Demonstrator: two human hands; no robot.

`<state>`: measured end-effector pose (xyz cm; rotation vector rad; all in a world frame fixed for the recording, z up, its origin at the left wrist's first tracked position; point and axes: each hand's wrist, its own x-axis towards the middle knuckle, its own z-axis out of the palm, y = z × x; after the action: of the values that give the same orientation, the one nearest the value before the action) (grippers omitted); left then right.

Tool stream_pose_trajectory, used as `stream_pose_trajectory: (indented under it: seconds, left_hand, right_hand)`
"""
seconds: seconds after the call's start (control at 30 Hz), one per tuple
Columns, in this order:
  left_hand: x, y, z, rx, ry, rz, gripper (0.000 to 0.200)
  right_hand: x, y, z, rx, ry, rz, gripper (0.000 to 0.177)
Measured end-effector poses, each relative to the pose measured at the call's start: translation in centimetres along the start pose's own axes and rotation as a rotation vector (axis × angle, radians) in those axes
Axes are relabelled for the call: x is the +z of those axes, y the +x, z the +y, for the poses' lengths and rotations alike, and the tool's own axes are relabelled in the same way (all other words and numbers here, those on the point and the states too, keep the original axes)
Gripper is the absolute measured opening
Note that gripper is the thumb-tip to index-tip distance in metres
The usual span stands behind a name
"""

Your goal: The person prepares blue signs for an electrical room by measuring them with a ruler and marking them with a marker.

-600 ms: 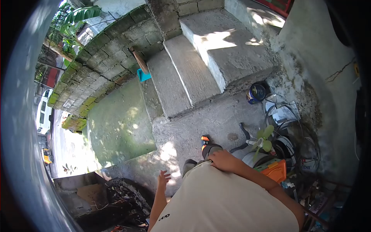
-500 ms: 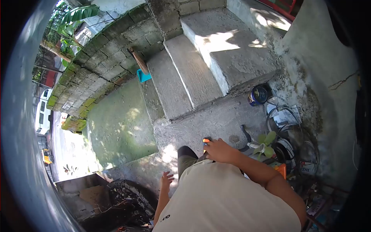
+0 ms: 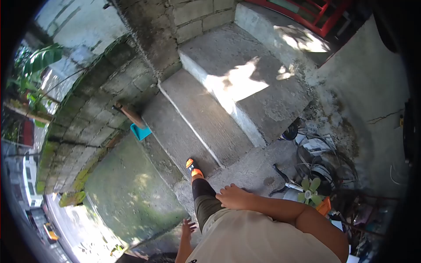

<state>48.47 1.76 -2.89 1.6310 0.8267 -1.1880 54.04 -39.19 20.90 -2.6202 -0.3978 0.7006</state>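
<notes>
My right hand (image 3: pixel 234 197) hangs in front of my body over the thigh of the dark shorts (image 3: pixel 207 206). Its fingers curl inward, and whether they hold anything is hidden. Lower and to the left, my left hand (image 3: pixel 188 227) is beside my hip with its fingers apart and nothing in it. Below me, an orange and black shoe (image 3: pixel 193 167) rests on a lower concrete step (image 3: pixel 169 127). Neither hand touches the steps.
A teal dustpan (image 3: pixel 140 131) and a broom (image 3: pixel 130 115) lean by the mossy block wall (image 3: pixel 87 127). Coiled cables, a fan blade (image 3: pixel 309 191) and clutter lie at the right wall. A red metal frame (image 3: pixel 322 28) stands at the top.
The view has shifted and turned, bringing the steps closer. One foot has moved forward onto a step. My right hand stays near the thigh; my left hand remains low at my side.
</notes>
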Motion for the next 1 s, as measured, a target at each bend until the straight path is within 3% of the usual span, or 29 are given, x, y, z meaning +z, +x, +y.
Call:
stream_pose_trajectory:
  seconds: [0.07,0.1,0.17,0.23,0.3,0.33,0.4,0.47,0.63,0.77,0.83,1.0]
  left_hand:
    - [-6.0,3.0,10.0,0.070,-0.017,0.025,0.066]
    - [-9.1,4.1,15.2,0.199,0.004,0.041,0.062]
    - [-13.0,2.9,26.3,0.403,-0.108,0.146,0.056]
    - [-13.9,-0.3,36.3,0.464,-0.213,0.213,0.062]
    - [-14.9,-0.7,42.0,0.551,-0.106,0.172,0.074]
    - [-14.3,-0.9,44.1,0.542,-0.067,0.183,0.068]
    - [-13.8,0.8,46.3,0.486,0.071,-0.028,0.054]
    - [-10.5,2.0,48.9,0.289,0.187,-0.049,0.052]
    - [-1.9,5.9,53.3,0.518,0.568,-0.456,0.058]
    - [8.5,5.5,62.6,0.512,0.645,-0.443,0.062]
    - [12.7,4.0,67.8,0.676,0.685,-0.485,0.058]
    - [15.0,-1.1,77.8,0.686,0.673,-0.501,0.057]
  right_hand:
    - [-2.9,2.7,-0.4,0.040,0.092,-0.131,0.035]
    - [-5.8,3.8,-0.8,0.061,0.197,-0.123,0.035]
    - [-10.2,5.6,-0.9,0.107,0.327,-0.015,0.037]
    - [-13.0,6.1,-0.4,0.211,0.392,0.140,0.038]
    - [-15.0,5.8,0.7,0.291,0.441,0.313,0.039]
    - [-15.1,5.3,1.4,0.374,0.415,0.321,0.033]
    - [-14.3,4.5,3.2,0.502,0.345,0.343,0.029]
    - [-14.6,3.2,4.1,0.616,0.358,0.361,0.030]
    - [-14.2,1.9,5.9,0.850,0.451,0.379,0.035]
    - [-15.2,3.6,8.1,0.840,0.634,0.224,0.041]
    - [-16.5,4.5,10.5,0.818,0.699,0.151,0.043]
    - [-26.0,2.6,18.1,0.817,0.776,0.230,0.042]
